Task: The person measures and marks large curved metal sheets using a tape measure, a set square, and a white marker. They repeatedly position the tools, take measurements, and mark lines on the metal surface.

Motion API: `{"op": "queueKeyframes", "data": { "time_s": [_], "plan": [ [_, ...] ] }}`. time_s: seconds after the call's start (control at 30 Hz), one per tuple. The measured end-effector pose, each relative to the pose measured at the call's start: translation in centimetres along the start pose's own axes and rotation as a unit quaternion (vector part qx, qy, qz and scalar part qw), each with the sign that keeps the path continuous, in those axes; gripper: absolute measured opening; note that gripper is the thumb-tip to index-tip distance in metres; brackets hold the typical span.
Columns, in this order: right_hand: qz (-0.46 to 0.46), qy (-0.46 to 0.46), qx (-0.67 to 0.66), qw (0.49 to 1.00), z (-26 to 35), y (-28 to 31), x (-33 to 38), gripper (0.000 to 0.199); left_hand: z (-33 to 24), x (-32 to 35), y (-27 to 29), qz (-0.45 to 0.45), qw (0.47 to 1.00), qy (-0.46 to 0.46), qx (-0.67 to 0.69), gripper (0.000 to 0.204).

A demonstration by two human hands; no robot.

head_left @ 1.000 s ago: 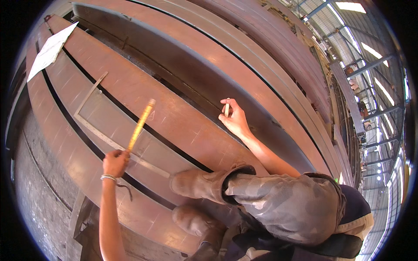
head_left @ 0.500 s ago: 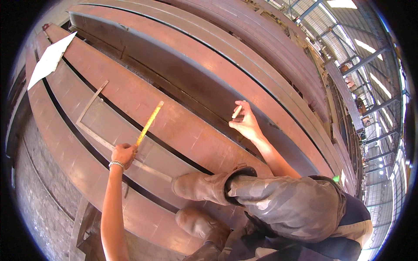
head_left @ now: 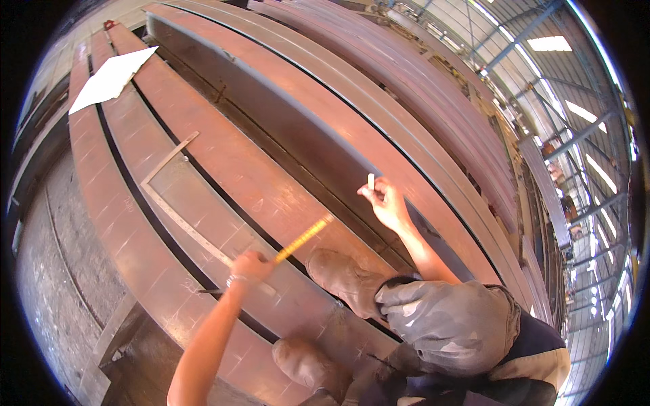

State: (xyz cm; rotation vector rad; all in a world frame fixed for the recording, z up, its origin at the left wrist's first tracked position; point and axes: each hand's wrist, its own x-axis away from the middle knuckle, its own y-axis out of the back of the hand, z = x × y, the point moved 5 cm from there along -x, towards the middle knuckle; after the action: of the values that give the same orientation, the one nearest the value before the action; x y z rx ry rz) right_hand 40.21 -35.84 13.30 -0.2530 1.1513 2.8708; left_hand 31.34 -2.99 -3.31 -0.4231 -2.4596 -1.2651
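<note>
1. Presently, the left hand (head_left: 252,264) is closed around a yellow measuring rule (head_left: 304,239); this hand is a little blurred, so I cannot tell how each finger lies.
2. It is located over the long arm of the metal square (head_left: 170,158), near the end which is closer to the person; whether it touches the square, I cannot tell.
3. From the hand, the yellow measuring rule extends to the right of the square, and its free tip is over the neighbouring beam; contact with this beam is not clear.
4. The right hand (head_left: 388,205) is raised to the right of the square, well apart from it, and holds a short white stick (head_left: 371,182) in a narrow pinch.
5. The square lies along the middle one of several long steel beams (head_left: 264,196), and its short arm crosses a dark gap.
6. Beyond the square, to its left, a white sheet (head_left: 112,78) lies across the beams.
7. One brown boot (head_left: 344,277) stands to the right of the square's near end; the second brown boot (head_left: 305,362) is closer to the person.
</note>
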Motion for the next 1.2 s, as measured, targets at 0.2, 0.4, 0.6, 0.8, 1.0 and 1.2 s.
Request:
{"op": "queueKeyframes", "data": {
  "time_s": [0.2, 0.4, 0.6, 0.8, 1.0, 1.2],
  "plan": [
    [0.194, -0.021, -0.012, 0.981, -2.7, -4.1, 0.0, 0.014, -4.0, 5.2, -5.2, 0.058, 0.993, 0.039, 0.090, 0.041],
    [0.289, 0.033, 0.019, 0.957, -3.1, -5.7, -0.3, 0.016, -5.8, 8.4, -7.3, 0.055, 0.983, 0.081, 0.157, 0.048],
    [0.518, -0.128, 0.001, 0.846, -6.3, -8.2, 1.9, 0.037, -5.0, 8.8, -6.4, 0.042, 0.981, 0.117, 0.149, 0.042],
    [0.543, -0.073, 0.056, 0.834, -8.3, -10.0, -0.2, 0.042, -2.8, 8.1, -4.3, 0.019, 0.976, 0.154, 0.153, 0.043],
    [0.494, -0.218, -0.159, 0.827, -7.9, -11.4, -2.0, 0.035, -2.5, 6.7, -1.5, -0.025, 0.990, 0.046, 0.130, 0.039],
    [0.414, -0.276, -0.215, 0.840, -8.0, -12.5, -3.7, 0.024, -2.7, 5.5, 1.5, -0.087, 0.984, 0.014, 0.154, 0.037]
  ]
}}
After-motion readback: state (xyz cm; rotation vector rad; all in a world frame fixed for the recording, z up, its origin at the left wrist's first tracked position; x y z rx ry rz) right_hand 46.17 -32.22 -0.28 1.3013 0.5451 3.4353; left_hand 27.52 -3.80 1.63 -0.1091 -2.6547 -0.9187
